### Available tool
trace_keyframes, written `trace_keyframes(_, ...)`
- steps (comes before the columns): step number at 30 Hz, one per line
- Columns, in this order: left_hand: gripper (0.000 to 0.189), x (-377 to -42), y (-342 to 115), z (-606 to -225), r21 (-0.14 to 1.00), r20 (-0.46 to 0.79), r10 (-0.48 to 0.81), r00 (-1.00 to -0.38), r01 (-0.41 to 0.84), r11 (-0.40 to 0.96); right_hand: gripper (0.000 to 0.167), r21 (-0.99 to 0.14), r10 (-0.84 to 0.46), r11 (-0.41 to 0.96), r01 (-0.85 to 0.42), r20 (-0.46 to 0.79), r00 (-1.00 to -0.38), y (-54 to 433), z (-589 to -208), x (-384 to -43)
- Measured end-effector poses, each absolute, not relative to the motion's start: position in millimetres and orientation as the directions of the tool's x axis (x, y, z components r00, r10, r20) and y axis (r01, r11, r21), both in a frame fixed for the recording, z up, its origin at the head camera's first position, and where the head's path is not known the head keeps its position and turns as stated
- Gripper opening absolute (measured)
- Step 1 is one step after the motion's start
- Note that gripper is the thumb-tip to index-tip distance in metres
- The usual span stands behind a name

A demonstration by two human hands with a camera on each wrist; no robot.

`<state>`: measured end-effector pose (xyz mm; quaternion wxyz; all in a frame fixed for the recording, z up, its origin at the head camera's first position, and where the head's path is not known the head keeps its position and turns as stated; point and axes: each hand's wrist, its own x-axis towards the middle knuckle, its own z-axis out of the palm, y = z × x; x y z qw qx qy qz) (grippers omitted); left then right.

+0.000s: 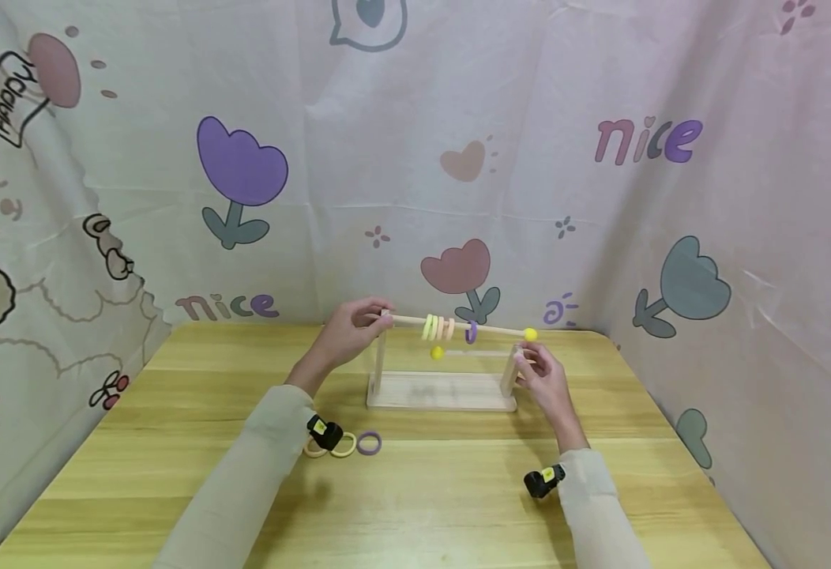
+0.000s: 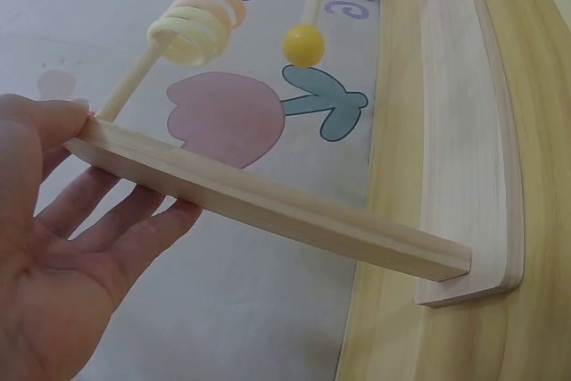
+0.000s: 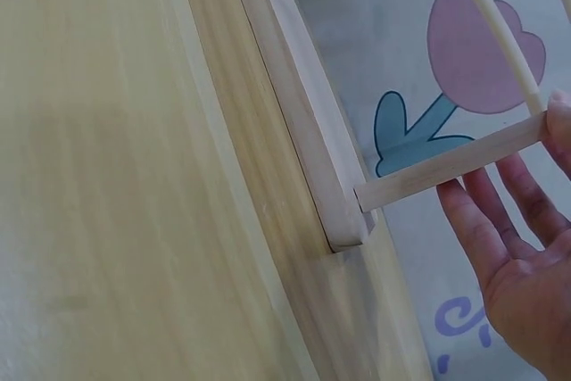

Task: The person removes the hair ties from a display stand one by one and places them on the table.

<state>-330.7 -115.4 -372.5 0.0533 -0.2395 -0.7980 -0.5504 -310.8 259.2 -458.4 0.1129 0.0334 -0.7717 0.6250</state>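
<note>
I'm watching remotely, left hand (image 1: 347, 332) pinching the top of the taller post (image 2: 268, 198), right hand (image 1: 547, 381) pinching the shorter post (image 3: 446, 162), wooden ring stand (image 1: 444, 391) standing near the far edge of the table (image 1: 458, 498).

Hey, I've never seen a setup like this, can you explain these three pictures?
No robot here: a person works bare-handed. The wide picture comes from a camera on the head, looking forward and down; the other two come from small black wrist cameras, one per arm. On the table stands a wooden frame. The left hand grips the left post, and the right hand grips the right post. Coloured rings hang on the frame's upper rod, which ends in a yellow ball. Nearer the camera, three loose rings lie on the table.
</note>
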Motion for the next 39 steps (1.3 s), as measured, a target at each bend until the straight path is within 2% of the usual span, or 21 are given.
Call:
trace_keyframes(18, 0.026, -330, -115, -369, 0.843, 0.341, 0.336, -0.878, 0.443, 0.303, 0.039, -0.958, 0.105, 0.222, -0.181, 0.208, -0.973, 256, -457, -309)
trace_keyframes(25, 0.019, -330, -114, -368, 0.848, 0.332, 0.332, -0.883, 0.434, 0.303, 0.037, -0.959, 0.117, 0.213, -0.187, 0.215, -0.970, 254, -457, -309)
trace_keyframes(39, 0.019, -330, -114, -368, 0.854, 0.330, 0.334, -0.883, 0.430, 0.293, 0.039, -0.941, 0.145, 0.287, -0.180, 0.228, -0.963, 249, -455, -305)
